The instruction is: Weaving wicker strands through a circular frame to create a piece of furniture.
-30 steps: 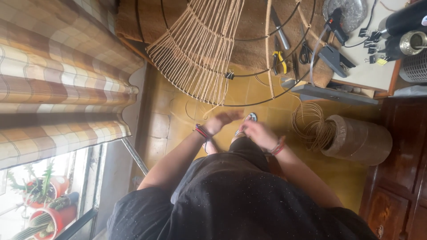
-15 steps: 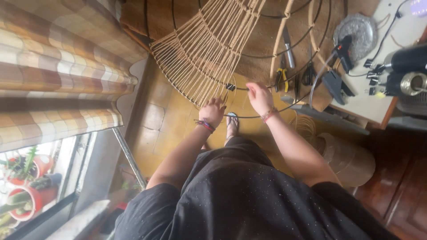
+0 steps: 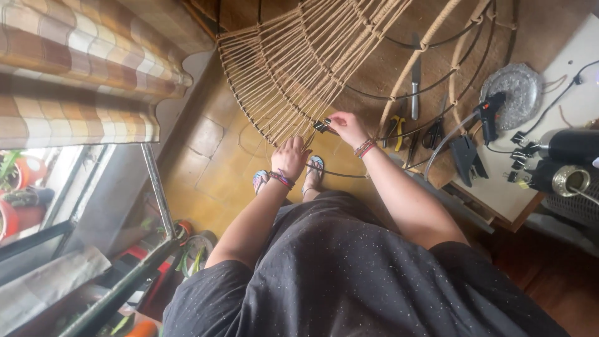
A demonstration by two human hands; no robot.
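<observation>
Two hands are now being held higher than a moment ago, up at the lower rim of the woven rope frame (image 3: pixel 299 68). The left hand (image 3: pixel 291 157) is being curled around the cords; a black clip (image 3: pixel 321 126) is being pinched by the right hand (image 3: pixel 347 128). Bare floor (image 3: pixel 206 168) is lying open leftward; the tool-covered bench (image 3: pixel 499 181) is crowding the right.

Illumination is natural daylight entering through the window (image 3: pixel 56 206) at lower left; the glass area is overexposed and washed out. The checked curtain (image 3: pixel 81 68) is evenly lit with soft folds of shade. The tiled floor (image 3: pixel 206 168) shows a warm, moderate sheen without hard glare. Shadows are soft and diffuse; the lower right corner falls into deep shade. The dark dress (image 3: pixel 349 274) retains fine speckle detail. Wide-angle distortion bends lines near the edges. Focus is acceptable centrally, slightly soft at the periphery.
</observation>
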